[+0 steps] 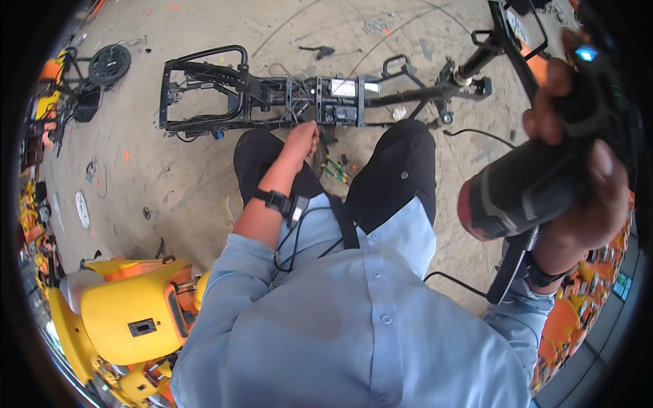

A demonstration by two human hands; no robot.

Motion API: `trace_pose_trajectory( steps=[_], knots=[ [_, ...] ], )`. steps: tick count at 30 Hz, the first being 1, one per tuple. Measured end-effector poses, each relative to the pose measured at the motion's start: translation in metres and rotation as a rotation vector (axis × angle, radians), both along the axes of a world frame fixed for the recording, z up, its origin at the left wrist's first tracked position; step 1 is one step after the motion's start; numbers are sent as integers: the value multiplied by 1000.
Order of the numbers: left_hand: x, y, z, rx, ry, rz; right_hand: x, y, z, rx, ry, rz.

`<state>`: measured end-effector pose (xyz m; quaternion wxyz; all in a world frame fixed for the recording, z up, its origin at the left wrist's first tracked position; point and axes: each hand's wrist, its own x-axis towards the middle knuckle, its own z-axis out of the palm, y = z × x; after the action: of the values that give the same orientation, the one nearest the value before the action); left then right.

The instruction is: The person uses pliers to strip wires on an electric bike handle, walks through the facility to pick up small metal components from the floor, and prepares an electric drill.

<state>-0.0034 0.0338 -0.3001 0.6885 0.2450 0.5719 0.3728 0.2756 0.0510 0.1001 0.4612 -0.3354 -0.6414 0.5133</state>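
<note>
Close to the camera on the right, my right hand is wrapped round a cordless drill. The drill is black and grey with a red end, and a small blue light shows on it at the top. Its front end is dark and partly out of sight. My left hand rests by my left knee with the fingers curled closed, beside the near rail of a black metal vehicle frame. Whatever its fingers may hold is hidden. Green-handled pliers lie on the floor between my knees.
Yellow body panels stand at the lower left. A wheel and other parts sit at the far left. A black lever-like part lies beyond the frame. Orange and yellow parts are heaped at the lower right.
</note>
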Motion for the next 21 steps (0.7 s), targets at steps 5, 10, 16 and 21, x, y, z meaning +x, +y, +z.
trace_pose_trajectory(
  steps=[5, 10, 16, 21],
  knots=[
    [5, -56, 30, -115, -197, 156, -5, -4, 6, 175, -148, 7],
    [-26, -33, 100, 68, -77, 175, -18, -11, 1, 302, -13, -119],
    [-17, 34, 206, 376, 25, 91, -17, -13, -1, 257, -75, -143],
    [51, 40, 179, 374, -308, 196, -23, -12, -3, 143, 243, -200]
  ],
)
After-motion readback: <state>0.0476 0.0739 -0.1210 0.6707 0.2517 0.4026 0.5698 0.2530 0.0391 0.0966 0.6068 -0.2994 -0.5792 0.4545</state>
